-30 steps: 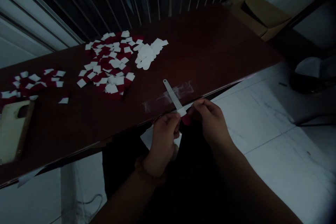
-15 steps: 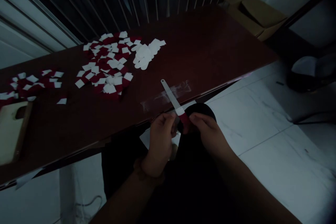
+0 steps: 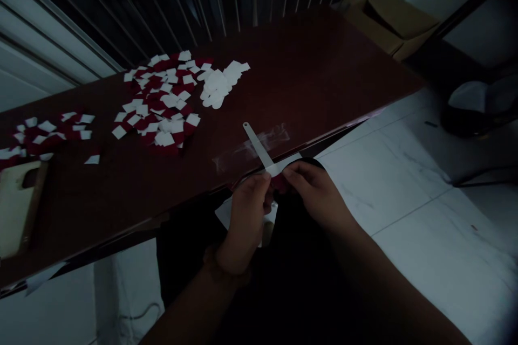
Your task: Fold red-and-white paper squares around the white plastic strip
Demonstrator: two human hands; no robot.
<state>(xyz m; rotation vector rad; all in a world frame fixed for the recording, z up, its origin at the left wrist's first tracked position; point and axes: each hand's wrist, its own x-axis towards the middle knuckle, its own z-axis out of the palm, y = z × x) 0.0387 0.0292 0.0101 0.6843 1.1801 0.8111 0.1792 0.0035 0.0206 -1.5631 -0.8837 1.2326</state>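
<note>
- The left hand [image 3: 247, 210] is curled, with thumb and forefinger pinched on the near end of a thin white flat strip [image 3: 257, 145].
- The right hand [image 3: 318, 194] faces it, its fingertips closed on a small red piece [image 3: 279, 183] that lies between the two hands at the strip's near end.
- The strip slants away over the edge of the dark reddish-brown wooden table [image 3: 324, 75], across a crumpled clear plastic film [image 3: 279, 133].
- Farther back lie a heap of red-and-white paper squares [image 3: 157, 102] and, beside it, a pile of plain white cut-outs [image 3: 218, 85].

The strip [image 3: 256, 144] lies on the table [image 3: 324, 64] by its near edge. Behind and left of the strip sits a heap of paper squares [image 3: 159, 102]; farther left, a smaller heap [image 3: 48, 130].
</note>
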